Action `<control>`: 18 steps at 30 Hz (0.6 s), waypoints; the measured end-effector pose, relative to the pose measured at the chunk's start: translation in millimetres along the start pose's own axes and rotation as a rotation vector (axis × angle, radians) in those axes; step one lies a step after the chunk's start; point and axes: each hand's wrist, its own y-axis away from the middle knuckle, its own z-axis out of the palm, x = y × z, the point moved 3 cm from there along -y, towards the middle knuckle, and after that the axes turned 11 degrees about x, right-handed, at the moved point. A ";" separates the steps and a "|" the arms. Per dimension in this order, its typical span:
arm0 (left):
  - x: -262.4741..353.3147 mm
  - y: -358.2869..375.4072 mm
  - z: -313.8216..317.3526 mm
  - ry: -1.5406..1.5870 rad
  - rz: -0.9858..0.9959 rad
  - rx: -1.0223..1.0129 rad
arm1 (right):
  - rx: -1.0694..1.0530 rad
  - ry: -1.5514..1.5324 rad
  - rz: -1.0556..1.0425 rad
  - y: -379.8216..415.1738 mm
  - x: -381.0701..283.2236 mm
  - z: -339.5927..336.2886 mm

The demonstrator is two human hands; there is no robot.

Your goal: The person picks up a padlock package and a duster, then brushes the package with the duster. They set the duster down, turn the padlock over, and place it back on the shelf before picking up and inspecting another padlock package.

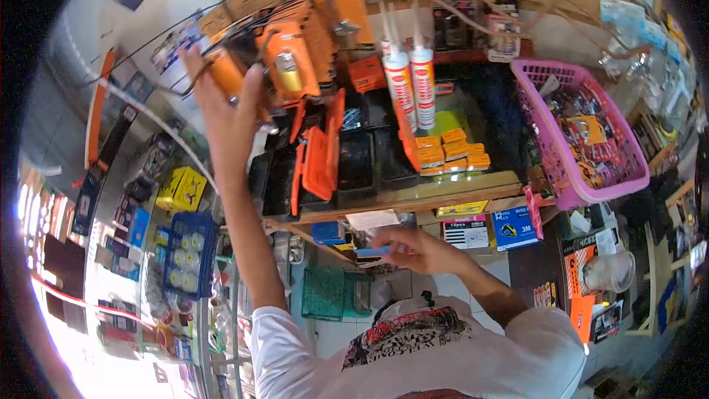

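My left hand [230,107] is raised at the upper left with its fingers spread, beside orange hanging packs [289,66], one of which shows a brass padlock. Whether the fingertips touch a pack cannot be made out. Lower down, in front of my chest, my right hand [413,250] has its fingers bent around a blue item [373,251], slim and partly hidden. Between the hands are black trays [357,162] with orange lids [319,166] standing up on a wooden shelf.
Two white sealant tubes [422,89] stand behind small orange boxes [452,154]. A pink basket [572,196] of small packets is at the right. On the left hang a blue basket [190,292] and a yellow box [182,189]. A wooden shelf edge [443,196] runs across the middle.
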 end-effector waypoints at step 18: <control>192.8 338.0 39.3 0.656 -0.180 -1.011 | 0.967 0.572 0.051 235.7 -129.4 -317.6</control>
